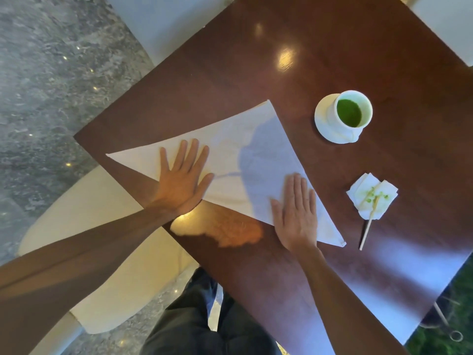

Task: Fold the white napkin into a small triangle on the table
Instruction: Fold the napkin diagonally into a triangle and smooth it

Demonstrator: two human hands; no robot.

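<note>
White napkin (230, 149), folded into a large triangle, lying flat on dark wooden table (332, 60). Left hand (183, 181) pressed flat, fingers spread, on napkin's near-left edge. Right hand (297, 213) flat, fingers straight and together, near napkin's right tip. Beyond napkin's right side: cup (352, 111) of green liquid, small stained tissue (371, 194) with stick (366, 230).

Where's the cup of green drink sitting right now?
In the head view, the cup of green drink stands on a white saucer on the table's right side, beyond the right hand and just past the white napkin's far corner.
</note>
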